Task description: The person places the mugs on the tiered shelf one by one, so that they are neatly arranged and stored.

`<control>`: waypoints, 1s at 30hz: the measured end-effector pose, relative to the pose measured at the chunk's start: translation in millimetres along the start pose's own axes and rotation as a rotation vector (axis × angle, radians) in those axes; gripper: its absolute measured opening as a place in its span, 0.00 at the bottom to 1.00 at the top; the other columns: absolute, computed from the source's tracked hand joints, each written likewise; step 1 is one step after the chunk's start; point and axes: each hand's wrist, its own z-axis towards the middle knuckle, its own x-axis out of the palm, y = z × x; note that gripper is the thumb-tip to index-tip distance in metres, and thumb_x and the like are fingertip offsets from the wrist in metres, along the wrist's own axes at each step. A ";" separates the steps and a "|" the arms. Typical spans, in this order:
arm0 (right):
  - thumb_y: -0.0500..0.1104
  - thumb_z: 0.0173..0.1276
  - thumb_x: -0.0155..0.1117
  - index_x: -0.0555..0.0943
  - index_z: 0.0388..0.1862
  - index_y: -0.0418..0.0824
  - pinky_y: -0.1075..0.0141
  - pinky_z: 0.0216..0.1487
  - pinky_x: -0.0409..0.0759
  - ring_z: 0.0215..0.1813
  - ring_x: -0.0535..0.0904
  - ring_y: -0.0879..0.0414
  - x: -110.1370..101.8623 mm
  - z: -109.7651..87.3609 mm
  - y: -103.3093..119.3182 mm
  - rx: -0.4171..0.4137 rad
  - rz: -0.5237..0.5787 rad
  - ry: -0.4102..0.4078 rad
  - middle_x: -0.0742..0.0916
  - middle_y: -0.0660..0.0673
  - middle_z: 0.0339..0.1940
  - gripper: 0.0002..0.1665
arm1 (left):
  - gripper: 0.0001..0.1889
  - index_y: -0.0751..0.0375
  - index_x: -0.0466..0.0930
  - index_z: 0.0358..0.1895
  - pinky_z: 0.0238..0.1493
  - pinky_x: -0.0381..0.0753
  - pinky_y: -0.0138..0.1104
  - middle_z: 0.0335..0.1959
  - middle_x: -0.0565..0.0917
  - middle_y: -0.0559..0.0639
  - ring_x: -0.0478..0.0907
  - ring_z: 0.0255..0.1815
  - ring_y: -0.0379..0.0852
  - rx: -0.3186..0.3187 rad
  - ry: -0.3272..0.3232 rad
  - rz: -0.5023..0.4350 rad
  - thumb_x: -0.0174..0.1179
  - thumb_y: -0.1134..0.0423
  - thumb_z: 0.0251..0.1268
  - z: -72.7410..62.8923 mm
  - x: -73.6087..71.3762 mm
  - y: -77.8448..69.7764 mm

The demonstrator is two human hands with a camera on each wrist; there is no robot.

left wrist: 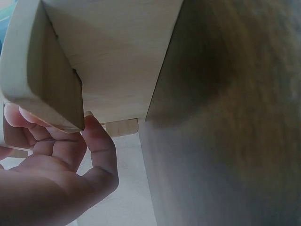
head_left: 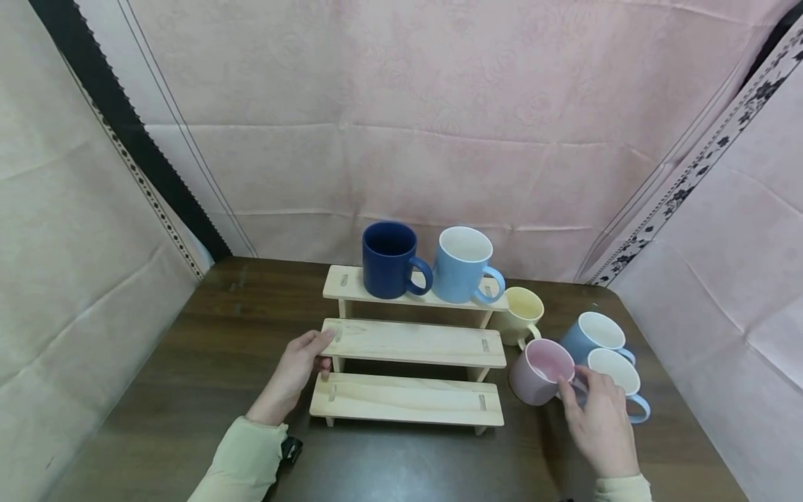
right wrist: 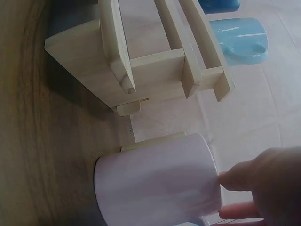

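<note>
Right hand [head_left: 599,418] has its grip on the pink mug [head_left: 541,371], left hand [head_left: 295,373] steadies the wooden rack [head_left: 410,341] with two mugs up, four not.

Both arms wear long sleeves of a pale yellowish-cream knit, the left sleeve [head_left: 241,460] reaching down to the wrist just behind the left hand [head_left: 291,373], the right sleeve [head_left: 621,487] showing only as a soft cuff behind the right hand [head_left: 599,422]. Both hands are bare, without rings or gloves, and the nails are fairly long, rounded and unpainted, as the left fingertips [left wrist: 14,113] show. A small black device [head_left: 290,448] sits strapped at the left cuff, on the side nearer the right hand.
</note>
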 end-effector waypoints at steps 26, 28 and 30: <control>0.42 0.73 0.59 0.77 0.43 0.30 0.43 0.40 0.76 0.39 0.81 0.39 -2.4 -18.6 -20.2 0.132 0.017 0.168 0.85 0.35 0.35 0.13 | 0.20 0.63 0.69 0.33 0.27 0.73 0.33 0.21 0.72 0.50 0.70 0.22 0.45 -0.006 -0.002 -0.018 0.56 0.47 0.71 -1.3 -0.7 0.6; 0.43 0.74 0.58 0.77 0.42 0.31 0.45 0.38 0.76 0.37 0.81 0.41 -2.4 -18.3 -20.7 0.154 0.020 0.181 0.86 0.38 0.32 0.14 | 0.20 0.62 0.69 0.33 0.27 0.73 0.33 0.21 0.72 0.50 0.70 0.23 0.45 -0.007 0.002 -0.019 0.56 0.47 0.71 -1.2 -1.0 0.6; 0.43 0.74 0.58 0.77 0.41 0.31 0.50 0.36 0.76 0.34 0.81 0.45 -2.4 -18.2 -21.3 0.163 0.019 0.187 0.86 0.42 0.29 0.13 | 0.20 0.62 0.69 0.33 0.27 0.73 0.34 0.21 0.72 0.50 0.70 0.23 0.45 -0.005 0.005 -0.020 0.56 0.46 0.71 -1.0 -0.9 0.3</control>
